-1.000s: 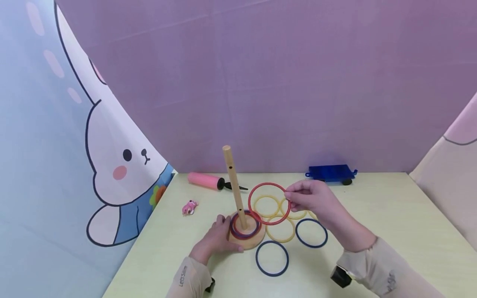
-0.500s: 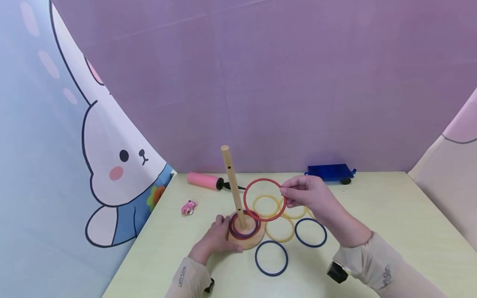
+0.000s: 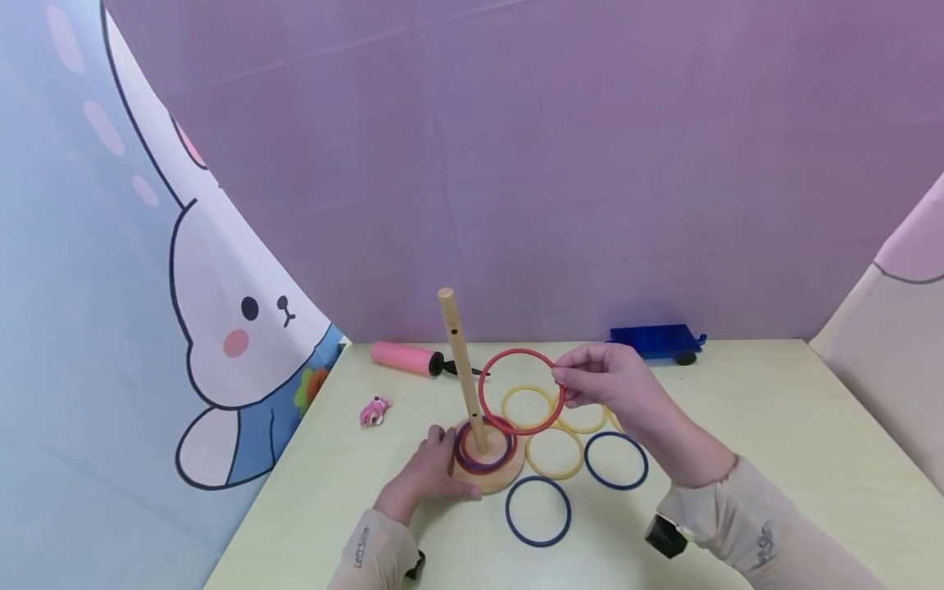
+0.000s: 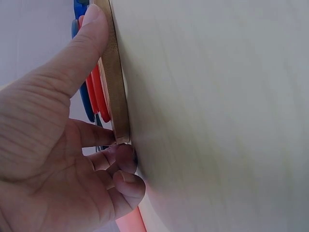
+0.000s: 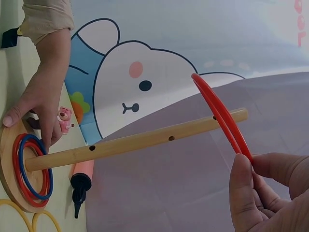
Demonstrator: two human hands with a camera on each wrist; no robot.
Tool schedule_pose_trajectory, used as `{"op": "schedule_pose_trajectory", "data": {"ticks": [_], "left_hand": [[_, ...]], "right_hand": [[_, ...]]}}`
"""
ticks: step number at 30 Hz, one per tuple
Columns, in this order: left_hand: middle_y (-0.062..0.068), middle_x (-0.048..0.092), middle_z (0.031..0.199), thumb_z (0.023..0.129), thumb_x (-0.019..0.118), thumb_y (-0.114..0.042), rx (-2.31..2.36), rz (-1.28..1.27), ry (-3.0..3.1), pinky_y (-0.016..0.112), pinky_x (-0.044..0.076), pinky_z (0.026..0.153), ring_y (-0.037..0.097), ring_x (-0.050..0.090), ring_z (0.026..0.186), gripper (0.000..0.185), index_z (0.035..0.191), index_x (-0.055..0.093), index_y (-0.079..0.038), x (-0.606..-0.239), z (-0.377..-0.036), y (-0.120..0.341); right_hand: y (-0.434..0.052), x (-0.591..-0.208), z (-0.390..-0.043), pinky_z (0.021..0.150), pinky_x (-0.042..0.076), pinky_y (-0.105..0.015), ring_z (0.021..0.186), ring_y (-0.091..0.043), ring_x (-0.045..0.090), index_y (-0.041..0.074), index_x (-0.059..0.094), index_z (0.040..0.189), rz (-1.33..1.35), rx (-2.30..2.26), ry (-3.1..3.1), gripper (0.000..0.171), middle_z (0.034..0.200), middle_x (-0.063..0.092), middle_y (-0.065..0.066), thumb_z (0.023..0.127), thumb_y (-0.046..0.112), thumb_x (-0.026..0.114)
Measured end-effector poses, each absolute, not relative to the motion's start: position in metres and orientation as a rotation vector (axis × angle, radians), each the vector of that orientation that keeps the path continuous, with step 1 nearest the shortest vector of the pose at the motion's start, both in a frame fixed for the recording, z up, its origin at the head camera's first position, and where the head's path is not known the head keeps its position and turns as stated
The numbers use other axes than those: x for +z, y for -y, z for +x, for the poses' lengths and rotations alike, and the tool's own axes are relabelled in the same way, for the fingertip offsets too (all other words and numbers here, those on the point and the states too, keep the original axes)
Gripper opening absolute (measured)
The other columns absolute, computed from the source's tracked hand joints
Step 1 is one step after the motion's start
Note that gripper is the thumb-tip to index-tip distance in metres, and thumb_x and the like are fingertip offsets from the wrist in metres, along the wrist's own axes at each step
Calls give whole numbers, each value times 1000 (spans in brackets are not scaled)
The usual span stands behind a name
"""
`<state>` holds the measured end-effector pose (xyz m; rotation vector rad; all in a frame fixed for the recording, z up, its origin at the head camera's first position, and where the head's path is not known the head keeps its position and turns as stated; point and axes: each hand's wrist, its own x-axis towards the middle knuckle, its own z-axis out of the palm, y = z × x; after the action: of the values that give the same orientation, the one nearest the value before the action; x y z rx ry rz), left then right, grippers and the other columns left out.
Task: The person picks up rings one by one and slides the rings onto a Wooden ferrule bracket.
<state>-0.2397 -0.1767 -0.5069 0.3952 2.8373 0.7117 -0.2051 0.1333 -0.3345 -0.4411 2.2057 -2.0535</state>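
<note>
Fingers point(image 3: 571, 378) of the right hand point(image 3: 615, 389) pinch the right edge of a red ring point(image 3: 521, 391), holding it up off the table point(image 3: 774, 459) in the head view. From those fingertips the ring spreads leftward, and its far edge comes close beside the wooden peg point(image 3: 461, 369), about halfway up the shaft and well below the tip. The peg's long axis runs upward and leans slightly away from the fingers, so its top lies up and to the left of the pinch. The left hand point(image 3: 428, 474) rests on the round wooden base point(image 3: 490, 475) at the peg's foot, fingers laid over its near-left rim. The right hand alone carries the ring. Red and blue rings point(image 3: 483, 449) already circle the peg on the base. Yellow rings point(image 3: 555, 452) and blue rings point(image 3: 538, 511) lie flat below and beside the raised hand.

From the left wrist view, the left hand point(image 4: 53, 145) grips the base point(image 4: 116, 92): the thumb lies straight along its upper face, and the fingers curl under at the edge against the table.

Seen by the right wrist camera, the thumb and forefinger point(image 5: 244, 188) squeeze the red ring point(image 5: 219, 113) at its near edge. The ring rises away from them edge-on and crosses in front of the peg point(image 5: 140, 140) near its free end. Whether the tip has entered the hoop cannot be told here.
</note>
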Motion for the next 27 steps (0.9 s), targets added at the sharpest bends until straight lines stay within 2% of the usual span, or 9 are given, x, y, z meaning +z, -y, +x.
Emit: {"op": "schedule_pose_trajectory", "data": {"ticks": [19,27], "left_hand": [[21,38,131,61,87,-56,699,432,-2859,53,42,99,37,45,118,116,149,34,0,-508,-238,176],[21,37,131,62,87,-55,695,429,-2861,53,42,99,36,44,117,116,148,34,2,-505,-238,176]], "right_hand": [[-120,-317,-204,73,58,-34,76,-25,67,-6,65,108,-396,-2068,-2208,27,91,68,-13,92,15,69],[-113,-307,-208,74,58,-36,76,-24,67,-6,64,108,-400,-2098,-2172,29,91,68,-14,91,16,70]]}}
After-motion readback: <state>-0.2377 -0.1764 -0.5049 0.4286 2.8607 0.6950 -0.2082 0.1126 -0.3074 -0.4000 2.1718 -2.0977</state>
